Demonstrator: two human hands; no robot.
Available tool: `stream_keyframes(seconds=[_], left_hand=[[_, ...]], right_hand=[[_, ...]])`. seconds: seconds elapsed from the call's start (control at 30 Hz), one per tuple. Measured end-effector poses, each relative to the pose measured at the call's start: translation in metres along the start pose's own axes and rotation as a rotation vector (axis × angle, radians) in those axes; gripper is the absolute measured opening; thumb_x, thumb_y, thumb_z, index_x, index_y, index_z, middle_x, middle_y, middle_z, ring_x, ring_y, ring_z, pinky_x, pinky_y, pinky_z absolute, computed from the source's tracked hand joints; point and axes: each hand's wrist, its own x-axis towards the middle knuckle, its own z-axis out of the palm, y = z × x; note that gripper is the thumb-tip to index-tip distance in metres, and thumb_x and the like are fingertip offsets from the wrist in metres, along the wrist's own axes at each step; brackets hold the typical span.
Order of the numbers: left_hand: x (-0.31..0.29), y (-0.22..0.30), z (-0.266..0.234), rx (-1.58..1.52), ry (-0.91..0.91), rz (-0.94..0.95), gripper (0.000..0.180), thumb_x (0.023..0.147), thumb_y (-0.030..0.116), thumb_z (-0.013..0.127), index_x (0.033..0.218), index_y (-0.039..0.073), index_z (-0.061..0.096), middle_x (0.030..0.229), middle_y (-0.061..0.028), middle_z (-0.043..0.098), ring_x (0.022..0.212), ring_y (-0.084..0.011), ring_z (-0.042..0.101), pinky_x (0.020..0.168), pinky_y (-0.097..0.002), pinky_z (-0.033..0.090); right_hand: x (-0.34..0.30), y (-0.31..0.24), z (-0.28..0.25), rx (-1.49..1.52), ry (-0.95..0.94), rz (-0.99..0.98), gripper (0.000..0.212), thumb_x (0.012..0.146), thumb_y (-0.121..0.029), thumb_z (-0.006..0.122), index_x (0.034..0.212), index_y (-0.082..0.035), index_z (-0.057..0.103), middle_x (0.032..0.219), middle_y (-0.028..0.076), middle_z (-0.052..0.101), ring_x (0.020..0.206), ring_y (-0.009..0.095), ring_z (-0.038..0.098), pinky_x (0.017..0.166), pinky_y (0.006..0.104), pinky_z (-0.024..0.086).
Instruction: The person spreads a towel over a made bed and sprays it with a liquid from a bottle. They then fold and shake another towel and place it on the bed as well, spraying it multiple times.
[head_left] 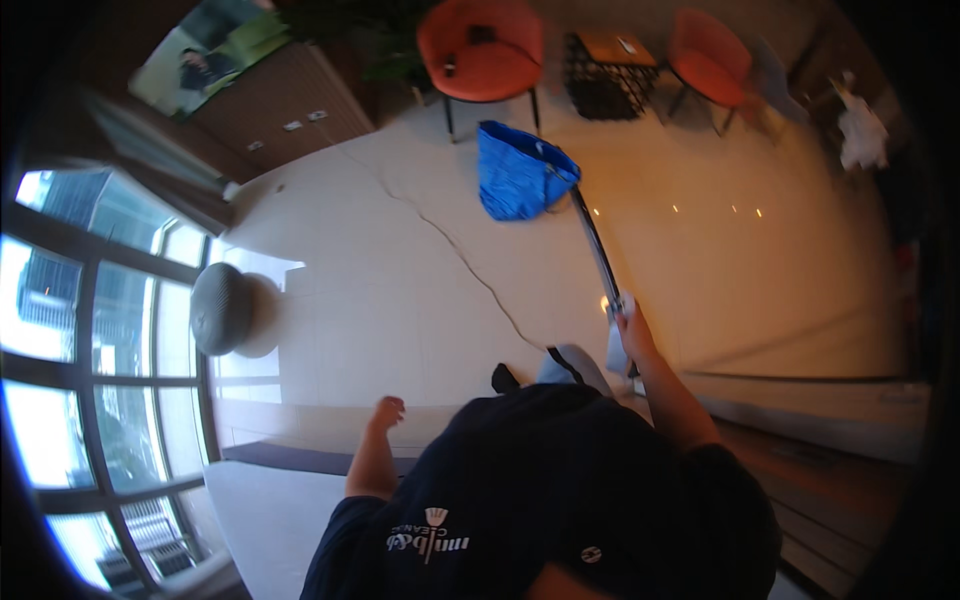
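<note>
My right hand (627, 325) is closed round the pale upper end of what looks like a stick vacuum cleaner (597, 245). Its long dark tube slants away across the floor to the right side of a blue bag (515, 180); the bag hides or merges with the far end. The bag stands slumped, its mouth facing up. At the left, my left hand (389, 411) hangs in the air with loosely bent fingers and holds nothing. Below it lies the pale edge of a bed or couch (270, 505).
A thin cord (450, 238) trails over the tiles from a wall socket towards my feet. Beyond the bag stand an orange chair (480, 55), a black basket-like table (608, 85) and another orange chair (708, 62). A grey pouf (222, 308) sits by the windows (125, 330).
</note>
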Motion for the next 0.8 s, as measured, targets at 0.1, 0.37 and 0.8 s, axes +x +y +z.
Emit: stream_keyframes(seconds=[0.1,0.37,0.8], left_hand=[[-0.016,0.209,-0.004,0.491,0.052,0.26,0.033,0.083,0.028,0.055,0.106,0.004,0.054,0.091,-0.0098,0.061,0.081,-0.019,0.06,0.07,-0.0314,0.048],[-0.02,0.556,0.103,-0.601,-1.288,0.277,0.08,0.077,0.058,0.051,0.133,0.006,0.026,0.119,-0.0163,0.046,0.1,-0.0279,0.053,0.088,-0.0386,0.041],[0.089,0.821,0.131,0.295,-0.449,0.862,0.077,0.064,0.029,0.075,0.121,-0.002,0.034,0.106,-0.0196,0.053,0.096,-0.0322,0.055,0.083,-0.0358,0.043]], right_hand=[[0.052,-0.049,-0.024,0.258,0.098,-0.014,0.038,0.086,-0.013,0.049,0.12,0.0,0.037,0.092,0.013,0.055,0.087,0.024,0.056,0.077,0.0332,0.043],[0.205,-0.235,-0.055,1.223,-0.42,-0.366,0.052,0.088,-0.023,0.051,0.13,-0.005,0.026,0.088,0.008,0.051,0.091,0.021,0.052,0.084,0.0333,0.04],[0.469,-0.264,-0.092,1.197,0.035,-0.246,0.034,0.087,-0.031,0.051,0.104,-0.002,0.045,0.088,0.009,0.05,0.094,0.023,0.051,0.095,0.0394,0.035]])
